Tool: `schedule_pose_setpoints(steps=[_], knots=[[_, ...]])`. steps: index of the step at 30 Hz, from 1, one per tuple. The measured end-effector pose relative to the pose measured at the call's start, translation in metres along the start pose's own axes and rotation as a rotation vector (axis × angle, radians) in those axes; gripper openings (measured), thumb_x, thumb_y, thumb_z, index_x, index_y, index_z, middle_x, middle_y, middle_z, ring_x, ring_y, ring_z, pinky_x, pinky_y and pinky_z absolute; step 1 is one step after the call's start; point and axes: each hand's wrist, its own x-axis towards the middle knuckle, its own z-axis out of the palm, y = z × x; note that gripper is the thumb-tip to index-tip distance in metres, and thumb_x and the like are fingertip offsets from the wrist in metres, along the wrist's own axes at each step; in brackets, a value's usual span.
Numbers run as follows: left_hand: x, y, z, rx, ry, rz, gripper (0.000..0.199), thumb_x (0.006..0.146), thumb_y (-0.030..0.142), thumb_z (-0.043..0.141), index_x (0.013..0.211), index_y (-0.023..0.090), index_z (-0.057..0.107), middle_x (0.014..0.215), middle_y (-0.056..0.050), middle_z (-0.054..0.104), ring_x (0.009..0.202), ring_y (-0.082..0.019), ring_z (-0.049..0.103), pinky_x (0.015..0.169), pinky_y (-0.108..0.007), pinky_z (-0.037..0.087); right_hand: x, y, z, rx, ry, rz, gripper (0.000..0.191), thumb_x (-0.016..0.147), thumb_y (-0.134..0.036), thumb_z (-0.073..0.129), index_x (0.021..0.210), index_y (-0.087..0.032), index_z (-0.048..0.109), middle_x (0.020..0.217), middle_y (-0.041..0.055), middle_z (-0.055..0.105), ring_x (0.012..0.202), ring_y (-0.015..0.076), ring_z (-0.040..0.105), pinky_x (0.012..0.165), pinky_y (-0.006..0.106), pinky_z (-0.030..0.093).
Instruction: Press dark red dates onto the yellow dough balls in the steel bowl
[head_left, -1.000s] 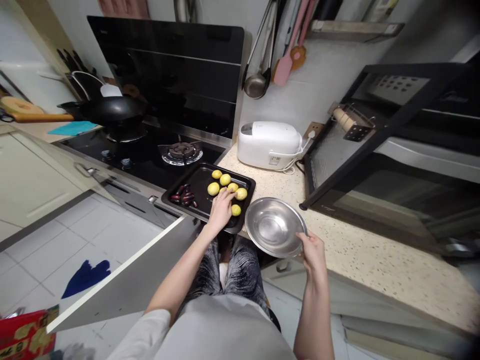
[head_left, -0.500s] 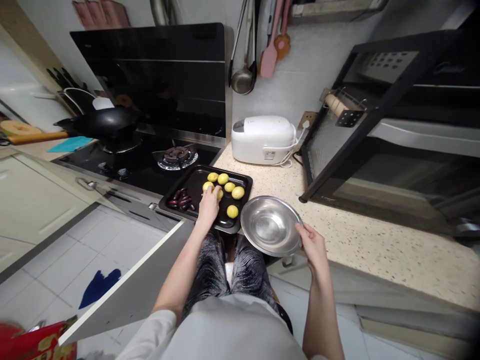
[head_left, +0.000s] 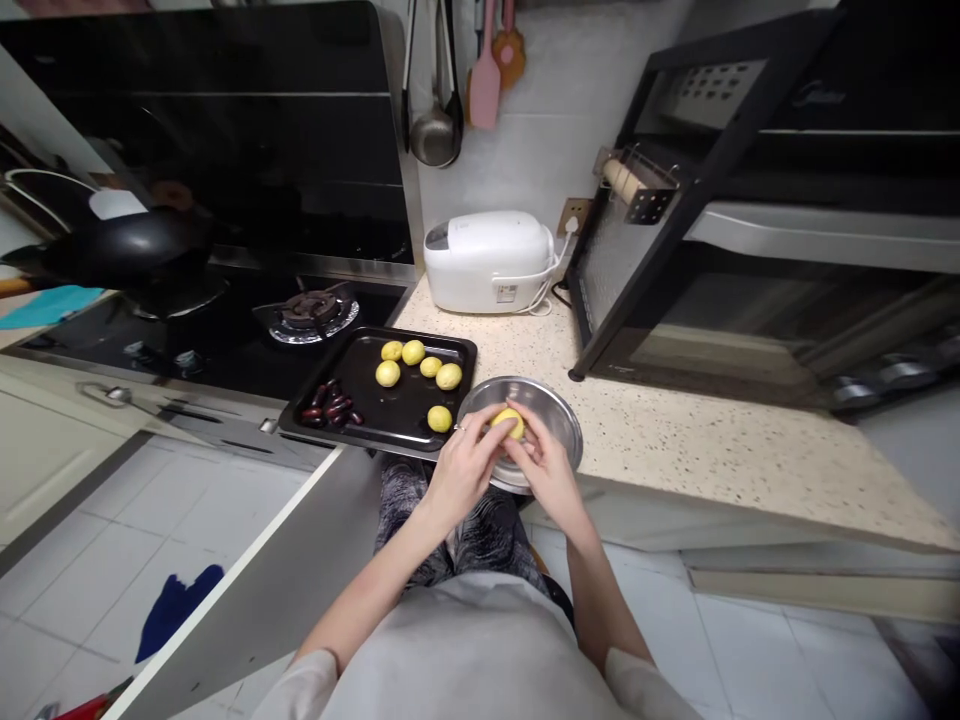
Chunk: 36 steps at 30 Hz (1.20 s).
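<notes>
Above the metal bowl (head_left: 564, 415), a yellow lemon (head_left: 510, 423) is held between both hands. My left hand (head_left: 466, 460), a ring on one finger, grips it from the left, and my right hand (head_left: 547, 465) closes on it from the right. The bowl sits at the counter's front edge, its inside partly hidden by my hands. Left of it lies a black baking tray (head_left: 367, 345) with several more lemons (head_left: 413, 352) spread over its right half. A small pile of dark red dates or similar fruit (head_left: 330, 403) lies in its left corner.
A white appliance (head_left: 487, 262) stands against the wall behind the tray. To the left is the gas stove (head_left: 311, 308) with a black wok (head_left: 135, 245). A black rack with an oven (head_left: 750, 320) stands at the right. An open cabinet door (head_left: 300, 560) juts out below.
My left hand has lifted a lemon from the tray and brought it right, over the bowl. My right hand has left the bowl's rim and now holds the lemon too. The view has shifted right.
</notes>
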Motion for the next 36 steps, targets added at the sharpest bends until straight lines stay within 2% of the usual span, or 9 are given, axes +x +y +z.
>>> schedule_pose_setpoints(steps=[2,5,13,17,24,27,29,33,36], knots=[[-0.003,0.000,0.002,-0.002,-0.016,-0.024,0.045,0.107,0.020,0.044,0.152,0.026,0.043,0.149,-0.014,0.055,0.137,-0.025,0.056,0.112,-0.044,0.052,0.005,0.008,-0.005,0.006,-0.011,0.001,0.050,0.092,-0.042,0.067,0.139,-0.026,0.058,0.143,0.0109,0.064,0.115,0.0233,0.069,0.090,0.035,0.061],[-0.007,-0.002,-0.006,0.020,-0.095,-0.074,0.049,0.106,0.032,0.051,0.154,0.023,0.041,0.148,-0.014,0.057,0.137,-0.026,0.057,0.114,-0.044,0.051,0.014,0.016,-0.018,-0.255,0.072,-0.043,0.045,0.088,-0.034,0.068,0.132,-0.024,0.060,0.132,0.0112,0.067,0.097,0.0230,0.070,0.077,0.036,0.061],[-0.012,-0.006,-0.025,0.160,-0.403,0.042,0.038,0.097,0.053,0.063,0.115,0.019,0.070,0.114,-0.007,0.075,0.123,-0.024,0.066,0.126,-0.053,0.033,0.034,0.019,-0.022,-1.006,0.098,-0.025,0.047,0.081,-0.007,0.061,0.125,-0.023,0.061,0.117,0.0110,0.070,0.102,0.0293,0.068,0.084,0.038,0.052],[-0.013,-0.011,-0.023,0.194,-0.423,0.068,0.028,0.100,0.046,0.060,0.099,0.019,0.070,0.100,-0.003,0.076,0.115,-0.022,0.069,0.125,-0.051,0.033,0.038,0.024,-0.019,-1.087,0.084,-0.020,0.042,0.083,-0.007,0.060,0.122,-0.021,0.062,0.115,0.0116,0.071,0.105,0.0294,0.066,0.086,0.038,0.051],[-0.016,-0.009,-0.028,0.181,-0.454,0.067,0.029,0.100,0.047,0.058,0.096,0.020,0.070,0.096,-0.002,0.074,0.105,-0.021,0.070,0.123,-0.051,0.036,0.035,0.026,-0.021,-1.065,0.084,-0.063,0.037,0.090,-0.013,0.059,0.126,-0.021,0.065,0.121,0.0117,0.068,0.116,0.0298,0.062,0.095,0.041,0.051],[-0.012,-0.007,-0.037,0.122,-0.403,0.043,0.033,0.100,0.048,0.059,0.116,0.021,0.069,0.115,-0.006,0.074,0.122,-0.024,0.065,0.121,-0.049,0.038,0.035,0.026,-0.020,-1.049,0.078,-0.054,0.038,0.091,-0.014,0.058,0.128,-0.021,0.065,0.119,0.0116,0.069,0.115,0.0295,0.062,0.096,0.042,0.052],[-0.009,-0.011,-0.043,0.107,-0.290,-0.023,0.035,0.105,0.042,0.054,0.133,0.024,0.062,0.134,-0.009,0.067,0.131,-0.024,0.061,0.117,-0.046,0.044,0.035,0.024,-0.020,-1.037,0.067,-0.042,0.038,0.091,-0.014,0.058,0.128,-0.021,0.065,0.119,0.0117,0.069,0.114,0.0293,0.063,0.095,0.042,0.052],[-0.013,-0.041,-0.044,0.178,0.008,-0.244,0.039,0.109,0.026,0.041,0.145,0.025,0.054,0.145,-0.012,0.059,0.135,-0.026,0.056,0.114,-0.047,0.047,0.035,0.020,-0.020,-1.035,0.056,-0.031,0.040,0.091,-0.013,0.057,0.129,-0.020,0.066,0.121,0.0120,0.068,0.113,0.0291,0.064,0.094,0.043,0.053],[-0.021,-0.068,-0.038,0.195,0.004,-0.302,0.037,0.104,0.025,0.051,0.141,0.023,0.058,0.146,-0.014,0.057,0.138,-0.030,0.054,0.117,-0.052,0.046,0.033,0.016,-0.019,-1.033,0.055,-0.015,0.041,0.091,-0.011,0.056,0.130,-0.020,0.065,0.122,0.0119,0.068,0.113,0.0284,0.065,0.094,0.042,0.053]])
